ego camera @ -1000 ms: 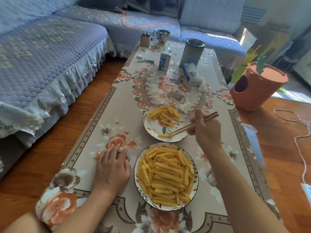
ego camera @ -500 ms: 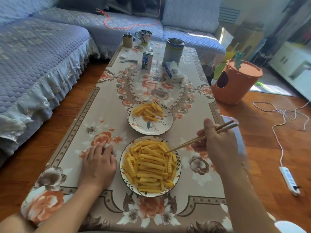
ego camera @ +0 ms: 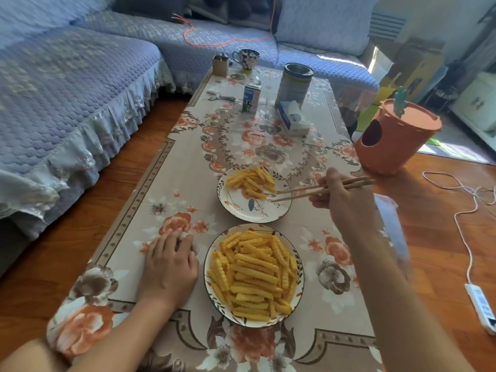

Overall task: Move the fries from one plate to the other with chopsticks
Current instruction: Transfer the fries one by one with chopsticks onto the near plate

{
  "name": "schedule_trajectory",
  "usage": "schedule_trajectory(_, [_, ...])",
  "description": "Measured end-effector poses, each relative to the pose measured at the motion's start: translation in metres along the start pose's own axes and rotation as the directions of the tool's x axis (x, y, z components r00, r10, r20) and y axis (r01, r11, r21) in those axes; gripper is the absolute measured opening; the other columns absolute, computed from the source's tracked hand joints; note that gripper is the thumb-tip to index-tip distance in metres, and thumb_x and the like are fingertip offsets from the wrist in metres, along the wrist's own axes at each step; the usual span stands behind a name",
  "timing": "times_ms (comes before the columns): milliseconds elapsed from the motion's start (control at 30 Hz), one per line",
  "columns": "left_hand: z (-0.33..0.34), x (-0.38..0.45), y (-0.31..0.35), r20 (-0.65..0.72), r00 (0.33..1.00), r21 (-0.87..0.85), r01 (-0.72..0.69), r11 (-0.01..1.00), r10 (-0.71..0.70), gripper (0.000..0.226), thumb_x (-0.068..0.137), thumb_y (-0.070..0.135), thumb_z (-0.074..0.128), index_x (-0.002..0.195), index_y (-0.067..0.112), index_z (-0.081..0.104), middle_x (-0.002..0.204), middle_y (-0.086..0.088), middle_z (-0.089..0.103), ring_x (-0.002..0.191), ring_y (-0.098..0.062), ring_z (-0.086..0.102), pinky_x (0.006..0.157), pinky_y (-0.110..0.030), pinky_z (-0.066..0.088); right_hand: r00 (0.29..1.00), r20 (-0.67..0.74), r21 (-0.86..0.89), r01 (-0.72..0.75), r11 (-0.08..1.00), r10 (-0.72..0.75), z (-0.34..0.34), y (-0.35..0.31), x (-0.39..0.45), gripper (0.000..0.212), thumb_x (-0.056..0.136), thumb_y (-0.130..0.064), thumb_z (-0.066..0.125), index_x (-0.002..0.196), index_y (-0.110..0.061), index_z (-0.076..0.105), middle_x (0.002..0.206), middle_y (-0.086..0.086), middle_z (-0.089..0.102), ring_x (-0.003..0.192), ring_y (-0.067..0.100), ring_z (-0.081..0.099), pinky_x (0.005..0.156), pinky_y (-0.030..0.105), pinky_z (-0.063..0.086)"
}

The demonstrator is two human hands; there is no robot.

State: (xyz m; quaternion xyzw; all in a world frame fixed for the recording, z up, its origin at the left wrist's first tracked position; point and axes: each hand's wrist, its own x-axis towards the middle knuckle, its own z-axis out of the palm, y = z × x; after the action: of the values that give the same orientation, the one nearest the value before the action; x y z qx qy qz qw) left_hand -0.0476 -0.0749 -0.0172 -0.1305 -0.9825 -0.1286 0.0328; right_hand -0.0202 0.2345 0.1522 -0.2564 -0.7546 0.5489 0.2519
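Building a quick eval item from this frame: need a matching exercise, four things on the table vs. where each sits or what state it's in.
Things:
1. near white floral plate
2. far white floral plate
3. pair of wooden chopsticks
4. small blue-and-white milk carton

Places or states:
A. gripped by the right hand, tips over a plate
B. upright left of the tall metal can
C. piled full of yellow crinkle-cut fries
D. holds a small pile, partly bare

Pairs: 1-C, 2-D, 3-A, 4-B

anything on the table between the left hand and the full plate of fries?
Nothing: in the head view only bare floral tablecloth separates the left hand from the full plate rim.
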Motion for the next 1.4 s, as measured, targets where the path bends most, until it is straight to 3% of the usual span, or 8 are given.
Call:
schedule_trajectory(233, [0.003, 0.001, -0.002, 0.019, 1.000, 0.015, 0.005, 1.000, -0.006, 0.047, 0.091, 0.035, 0.041, 0.133, 0.024, 0.059, 0.145, -0.007, 0.053, 0.140, -0.027, 0.042, 0.120, -0.048, 0.031, 0.991, 0.119, -0.143, 0.085, 0.986, -0.068, 0.061, 0.018, 0.021, 0.033, 0.104, -0.033, 0.057, 0.079, -0.017, 0.072, 0.064, 0.005, 0.073, 0.059, 0.023, 0.074, 0.070, 0.051, 0.063])
schedule_trajectory(333, [0.003, 0.001, -0.001, 0.017, 1.000, 0.012, 0.010, 1.000, -0.010, 0.047, 0.091, 0.036, 0.041, 0.134, 0.025, 0.059, 0.146, -0.007, 0.053, 0.141, -0.027, 0.041, 0.121, -0.047, 0.029, 0.994, 0.083, -0.102, 0.080, 0.992, -0.072, 0.066, 0.024, 0.019, 0.039, 0.104, -0.039, 0.056, 0.076, -0.017, 0.071, 0.062, 0.007, 0.072, 0.057, 0.025, 0.073, 0.067, 0.054, 0.062])
schedule_trajectory(467, [0.004, 0.001, -0.002, 0.015, 1.000, 0.015, -0.003, 1.000, 0.003, 0.050, 0.091, 0.036, 0.039, 0.134, 0.023, 0.060, 0.145, -0.009, 0.054, 0.140, -0.028, 0.042, 0.120, -0.049, 0.031, 0.999, 0.024, -0.114, 0.042, 0.993, -0.040, 0.049, 0.021, 0.010, 0.051, 0.104, -0.048, 0.050, 0.075, -0.012, 0.070, 0.058, 0.006, 0.071, 0.054, 0.023, 0.072, 0.069, 0.051, 0.063])
schedule_trajectory(600, [0.003, 0.001, -0.001, 0.019, 1.000, 0.018, -0.003, 1.000, 0.003, 0.051, 0.090, 0.036, 0.039, 0.135, 0.023, 0.060, 0.145, -0.009, 0.054, 0.140, -0.028, 0.042, 0.120, -0.049, 0.031, 0.999, -0.028, -0.008, -0.040, 0.999, 0.039, 0.012, 0.004, -0.004, 0.055, 0.105, -0.046, 0.050, 0.076, -0.004, 0.069, 0.060, 0.013, 0.071, 0.054, 0.029, 0.072, 0.062, 0.045, 0.064])
schedule_trajectory(967, [0.001, -0.001, 0.002, -0.005, 1.000, 0.007, 0.019, 1.000, -0.019, 0.047, 0.088, 0.033, 0.042, 0.129, 0.020, 0.062, 0.141, -0.013, 0.056, 0.135, -0.032, 0.045, 0.115, -0.052, 0.036, 0.991, 0.024, -0.032, -0.130, 0.991, 0.131, -0.043, -0.009, -0.074, 0.055, 0.104, -0.044, 0.050, 0.078, 0.001, 0.067, 0.058, 0.013, 0.070, 0.052, 0.029, 0.071, 0.053, 0.036, 0.062])
schedule_trajectory(1067, [0.000, 0.000, 0.001, -0.022, 1.000, 0.000, 0.015, 1.000, -0.015, 0.047, 0.088, 0.032, 0.043, 0.128, 0.018, 0.063, 0.139, -0.014, 0.057, 0.133, -0.034, 0.047, 0.114, -0.053, 0.038, 0.992, 0.037, -0.036, -0.120, 0.992, 0.121, -0.046, -0.007, -0.076, 0.053, 0.102, -0.044, 0.053, 0.078, 0.001, 0.067, 0.058, 0.013, 0.070, 0.053, 0.030, 0.072, 0.056, 0.040, 0.062])
schedule_trajectory(1233, [0.002, 0.001, 0.001, -0.016, 1.000, 0.008, 0.004, 1.000, -0.004, 0.046, 0.088, 0.033, 0.043, 0.128, 0.019, 0.062, 0.139, -0.013, 0.057, 0.133, -0.033, 0.047, 0.114, -0.052, 0.038, 0.996, -0.065, 0.008, -0.068, 0.998, 0.068, -0.053, -0.010, -0.052, 0.047, 0.105, -0.037, 0.054, 0.079, 0.000, 0.066, 0.058, 0.014, 0.069, 0.055, 0.035, 0.072, 0.056, 0.039, 0.061])
schedule_trajectory(1400, [0.002, 0.000, -0.001, -0.017, 1.000, 0.004, -0.002, 1.000, 0.002, 0.046, 0.089, 0.033, 0.043, 0.129, 0.020, 0.061, 0.140, -0.012, 0.057, 0.134, -0.031, 0.046, 0.114, -0.052, 0.038, 0.996, -0.083, 0.053, -0.013, 0.998, 0.017, -0.020, 0.008, -0.011, 0.035, 0.105, -0.030, 0.056, 0.082, -0.008, 0.071, 0.064, 0.010, 0.072, 0.060, 0.030, 0.074, 0.061, 0.040, 0.065])
